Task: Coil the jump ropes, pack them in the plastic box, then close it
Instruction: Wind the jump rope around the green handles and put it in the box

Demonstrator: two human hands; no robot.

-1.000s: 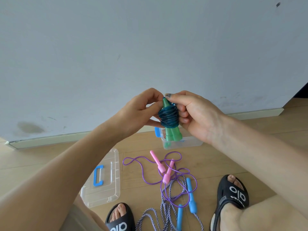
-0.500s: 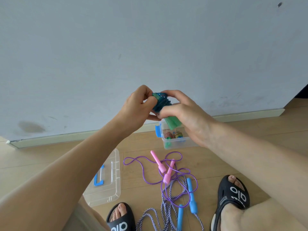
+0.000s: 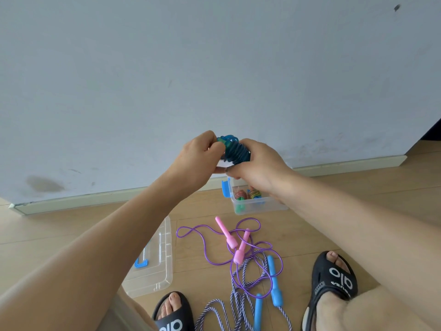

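Note:
A blue jump rope coiled tightly round its green handles is held up in front of the wall by both hands. My left hand pinches its upper left end. My right hand grips the coil from the right and below. The clear plastic box with a blue latch stands on the floor under my right hand, with coiled ropes inside. Its clear lid with a blue handle lies on the floor to the left.
A purple rope with pink handles lies loose on the wooden floor. A striped rope with blue handles is tangled with it. My two feet in black sandals flank the ropes. A grey wall and skirting board stand behind the box.
The coiled bundle has tilted from upright to slanted and risen a little. My right hand has shifted from its top to its lower right side.

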